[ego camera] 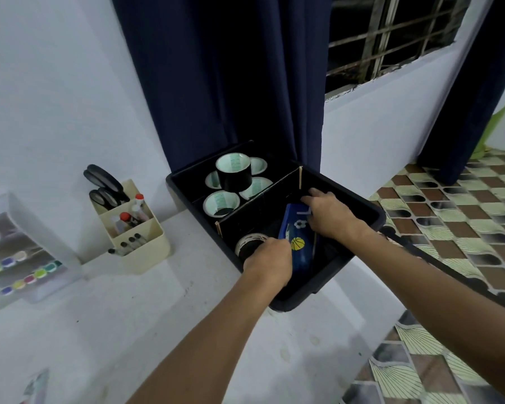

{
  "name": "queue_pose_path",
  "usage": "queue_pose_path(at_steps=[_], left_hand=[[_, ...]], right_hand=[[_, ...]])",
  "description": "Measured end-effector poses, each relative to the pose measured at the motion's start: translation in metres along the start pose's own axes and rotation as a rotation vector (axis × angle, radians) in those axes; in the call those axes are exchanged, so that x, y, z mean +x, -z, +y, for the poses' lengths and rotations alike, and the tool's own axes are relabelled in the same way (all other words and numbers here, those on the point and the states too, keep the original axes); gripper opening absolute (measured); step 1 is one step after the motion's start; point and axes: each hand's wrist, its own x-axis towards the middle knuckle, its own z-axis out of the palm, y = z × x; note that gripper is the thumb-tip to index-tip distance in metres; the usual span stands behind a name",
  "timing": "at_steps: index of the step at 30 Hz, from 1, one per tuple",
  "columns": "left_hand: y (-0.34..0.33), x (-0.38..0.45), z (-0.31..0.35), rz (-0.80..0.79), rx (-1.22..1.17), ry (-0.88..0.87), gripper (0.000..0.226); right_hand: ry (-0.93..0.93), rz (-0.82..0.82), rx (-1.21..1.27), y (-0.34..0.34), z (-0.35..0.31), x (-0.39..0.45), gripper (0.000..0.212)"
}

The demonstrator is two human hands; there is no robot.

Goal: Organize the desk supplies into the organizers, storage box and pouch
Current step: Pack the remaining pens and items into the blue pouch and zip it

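A black storage box [370, 211] stands on the right end of the white desk, split by a cardboard divider [263, 201]. Its far compartment holds several black tape rolls [233, 176]. In the near compartment a blue pouch [293, 237] with ball prints stands on edge beside a clear tape roll [250, 243]. My left hand [267, 263] grips the pouch's near end. My right hand [330, 212] holds its far end, fingers curled at the top by the zipper.
A cream organizer [142, 237] with scissors [105, 185], glue bottles and markers stands left of the box. A clear drawer unit [27, 258] with coloured items sits at the far left. Dark blue curtains hang behind. Patterned tile floor lies to the right.
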Motion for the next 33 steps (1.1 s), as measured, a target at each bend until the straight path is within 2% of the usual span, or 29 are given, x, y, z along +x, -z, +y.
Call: queue_pose_path(at_steps=[2,4,7,13,18,21,23,28,33], left_hand=[[-0.001,0.000,0.000,0.021,0.021,-0.001,0.036],[-0.002,0.000,0.000,0.038,0.038,0.008,0.035],[-0.002,0.000,-0.001,0.052,0.084,-0.003,0.033],[-0.002,0.004,-0.004,0.063,0.253,-0.051,0.034],[0.005,0.007,-0.014,0.044,0.258,-0.083,0.029],[0.029,0.007,-0.030,0.147,0.130,-0.068,0.026],[0.050,0.005,-0.048,0.216,0.025,-0.026,0.028],[0.078,-0.027,-0.109,0.363,-0.068,0.027,0.019],[0.074,-0.082,-0.173,0.408,-0.091,0.218,0.025]], right_hand=[[0.076,-0.154,-0.028,-0.001,-0.004,-0.005,0.056],[0.042,-0.308,-0.097,0.002,-0.006,-0.008,0.063],[-0.037,-0.356,-0.222,0.010,-0.005,-0.009,0.064],[-0.092,-0.449,-0.232,0.008,-0.008,-0.007,0.062],[-0.084,-0.391,-0.213,0.011,-0.013,-0.011,0.053],[-0.008,-0.275,-0.215,0.018,-0.021,-0.014,0.044],[0.056,-0.220,-0.172,0.028,-0.035,-0.015,0.046],[0.303,-0.130,0.074,0.054,-0.096,-0.016,0.042],[0.570,-0.160,0.150,0.058,-0.190,-0.022,0.043]])
